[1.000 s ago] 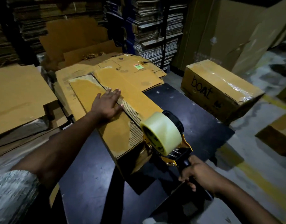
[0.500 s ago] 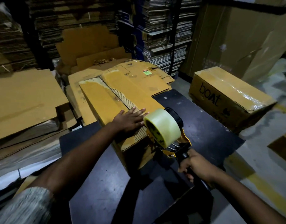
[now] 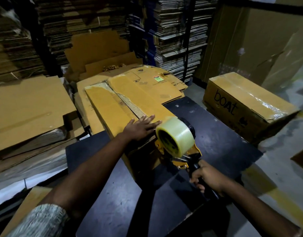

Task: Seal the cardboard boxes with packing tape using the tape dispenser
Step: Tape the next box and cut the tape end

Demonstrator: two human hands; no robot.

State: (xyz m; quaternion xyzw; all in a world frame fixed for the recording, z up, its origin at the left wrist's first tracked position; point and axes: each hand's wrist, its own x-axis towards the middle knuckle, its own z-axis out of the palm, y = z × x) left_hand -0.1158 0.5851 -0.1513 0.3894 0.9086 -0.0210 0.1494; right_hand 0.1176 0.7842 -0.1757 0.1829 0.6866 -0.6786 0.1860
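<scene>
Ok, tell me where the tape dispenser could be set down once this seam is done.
Bare dark tabletop lies right of the open box, before the boat box; more lies near, between the forearms. The box top is crowded: the left hand presses there, the tape dispenser beside it.

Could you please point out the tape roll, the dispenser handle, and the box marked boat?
tape roll (image 3: 179, 134): head view, clear outer winding.
dispenser handle (image 3: 196, 165): head view, black grip above the right hand.
boat box (image 3: 232, 93): head view, top face.
</scene>
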